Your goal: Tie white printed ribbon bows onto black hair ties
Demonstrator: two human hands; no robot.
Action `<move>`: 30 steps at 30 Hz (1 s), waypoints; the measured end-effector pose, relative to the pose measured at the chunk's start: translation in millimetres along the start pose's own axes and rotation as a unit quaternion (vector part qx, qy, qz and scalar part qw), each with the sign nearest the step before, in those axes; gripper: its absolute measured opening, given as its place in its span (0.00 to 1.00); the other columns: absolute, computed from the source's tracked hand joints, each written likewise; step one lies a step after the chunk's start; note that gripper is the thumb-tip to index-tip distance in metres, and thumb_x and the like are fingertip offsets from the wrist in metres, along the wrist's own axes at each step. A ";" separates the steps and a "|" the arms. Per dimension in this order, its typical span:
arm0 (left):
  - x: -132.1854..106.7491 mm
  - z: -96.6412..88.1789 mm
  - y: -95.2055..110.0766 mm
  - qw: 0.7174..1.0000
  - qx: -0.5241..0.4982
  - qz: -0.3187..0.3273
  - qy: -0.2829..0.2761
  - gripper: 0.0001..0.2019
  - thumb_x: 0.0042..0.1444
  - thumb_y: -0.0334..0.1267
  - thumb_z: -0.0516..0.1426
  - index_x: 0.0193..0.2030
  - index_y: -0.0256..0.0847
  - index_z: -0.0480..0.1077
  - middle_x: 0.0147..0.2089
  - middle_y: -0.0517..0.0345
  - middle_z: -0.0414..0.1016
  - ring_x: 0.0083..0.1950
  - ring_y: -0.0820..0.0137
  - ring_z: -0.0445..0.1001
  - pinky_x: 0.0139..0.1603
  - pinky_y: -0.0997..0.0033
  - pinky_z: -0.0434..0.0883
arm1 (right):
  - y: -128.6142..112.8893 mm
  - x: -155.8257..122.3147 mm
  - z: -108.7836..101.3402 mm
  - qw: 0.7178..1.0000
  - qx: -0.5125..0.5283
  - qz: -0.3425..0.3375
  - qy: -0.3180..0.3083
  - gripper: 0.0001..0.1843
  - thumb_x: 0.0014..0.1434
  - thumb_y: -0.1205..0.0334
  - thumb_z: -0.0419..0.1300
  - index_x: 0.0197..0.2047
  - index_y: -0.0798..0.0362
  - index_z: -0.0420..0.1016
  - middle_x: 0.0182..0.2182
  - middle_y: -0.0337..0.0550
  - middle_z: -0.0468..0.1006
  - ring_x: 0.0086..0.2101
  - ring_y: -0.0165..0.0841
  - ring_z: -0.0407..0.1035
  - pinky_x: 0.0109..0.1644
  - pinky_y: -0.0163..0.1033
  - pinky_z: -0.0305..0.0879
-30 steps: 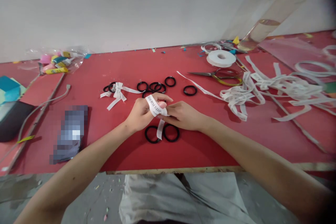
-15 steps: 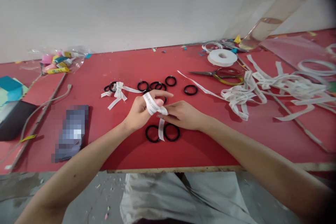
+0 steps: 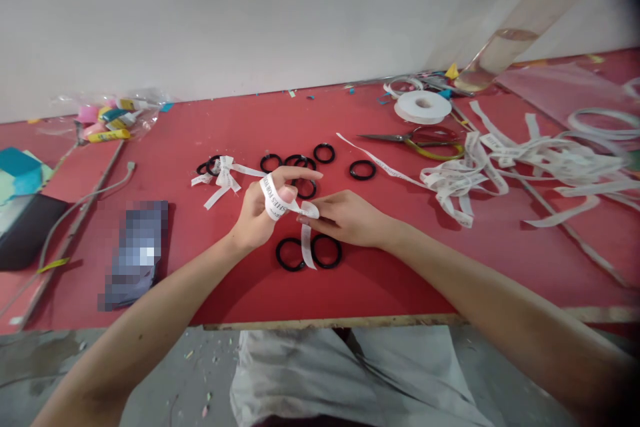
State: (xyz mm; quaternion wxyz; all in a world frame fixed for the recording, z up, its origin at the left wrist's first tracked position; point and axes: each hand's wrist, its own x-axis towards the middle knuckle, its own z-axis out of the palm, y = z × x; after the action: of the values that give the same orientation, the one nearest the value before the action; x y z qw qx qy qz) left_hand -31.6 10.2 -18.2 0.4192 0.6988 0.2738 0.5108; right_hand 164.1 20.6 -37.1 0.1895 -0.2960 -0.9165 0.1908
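Note:
A white printed ribbon (image 3: 273,199) is looped around my left hand (image 3: 256,217), whose index finger points right while the thumb presses on the band. My right hand (image 3: 345,215) pinches a folded part of the same ribbon between thumb and fingers. One ribbon tail hangs below the hands, between two black rings (image 3: 327,251) on the table. Beyond my hands lie several more black rings (image 3: 325,153), one of them apart (image 3: 363,170) to the right. A tied white ribbon bow (image 3: 226,172) with black rings lies to the left.
On the red table (image 3: 240,297) scissors (image 3: 415,142), a white spool (image 3: 423,107) and a heap of ribbon (image 3: 455,180) lie right. A bottle (image 3: 505,53) stands behind. At left are a phone (image 3: 137,253), a cable (image 3: 75,200) and a bag of coloured tubes (image 3: 110,120).
My left hand has moved slightly left and turned, so the ribbon's print shows more clearly. A short stretch of ribbon now spans between the hands. The right hand stays nearly in place.

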 end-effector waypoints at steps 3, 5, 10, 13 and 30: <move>-0.8 0.2 1.5 1.000 -0.008 0.010 -0.013 0.28 0.63 0.61 0.47 0.49 0.39 0.75 0.18 0.68 0.50 0.19 0.77 0.48 0.23 0.71 0.51 | 0.8 0.3 -1.0 1.000 0.003 0.010 0.006 0.12 0.67 0.62 0.53 0.35 0.54 0.74 0.30 0.42 0.79 0.31 0.30 0.72 0.35 0.32 0.58; -0.3 -0.3 2.8 1.000 -0.007 0.018 -0.018 0.29 0.63 0.62 0.46 0.48 0.39 0.75 0.18 0.67 0.51 0.19 0.77 0.49 0.22 0.72 0.51 | 2.6 0.4 -1.2 0.999 -0.008 0.031 0.023 0.11 0.66 0.62 0.53 0.36 0.54 0.74 0.32 0.43 0.79 0.32 0.32 0.72 0.35 0.33 0.59; 0.8 0.1 7.1 0.999 -0.013 0.051 -0.015 0.28 0.63 0.61 0.47 0.45 0.38 0.76 0.22 0.62 0.61 0.20 0.78 0.51 0.20 0.73 0.52 | 8.5 0.8 -1.0 0.991 0.011 0.101 0.087 0.12 0.66 0.61 0.52 0.34 0.55 0.74 0.31 0.43 0.77 0.29 0.30 0.68 0.34 0.33 0.58; 0.4 0.9 8.3 0.998 -0.013 0.061 -0.011 0.28 0.64 0.60 0.48 0.43 0.37 0.76 0.25 0.59 0.64 0.20 0.79 0.51 0.21 0.73 0.52 | 9.8 1.4 -0.8 0.986 0.024 0.121 0.111 0.13 0.65 0.60 0.52 0.33 0.55 0.73 0.28 0.40 0.73 0.26 0.29 0.64 0.32 0.33 0.56; -1.6 -1.3 7.4 0.995 0.004 0.098 -0.007 0.29 0.65 0.60 0.45 0.50 0.39 0.76 0.23 0.61 0.62 0.20 0.79 0.54 0.21 0.73 0.54 | 12.2 3.8 2.6 0.971 0.048 0.153 0.179 0.11 0.63 0.63 0.54 0.40 0.53 0.78 0.38 0.45 0.77 0.36 0.34 0.72 0.40 0.37 0.64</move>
State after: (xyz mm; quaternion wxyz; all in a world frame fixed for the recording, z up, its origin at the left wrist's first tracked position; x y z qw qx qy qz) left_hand -33.7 5.7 -12.4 0.3666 0.7271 0.2035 0.5436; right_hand 165.8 31.5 -44.0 0.3330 -0.4528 -0.8012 0.2052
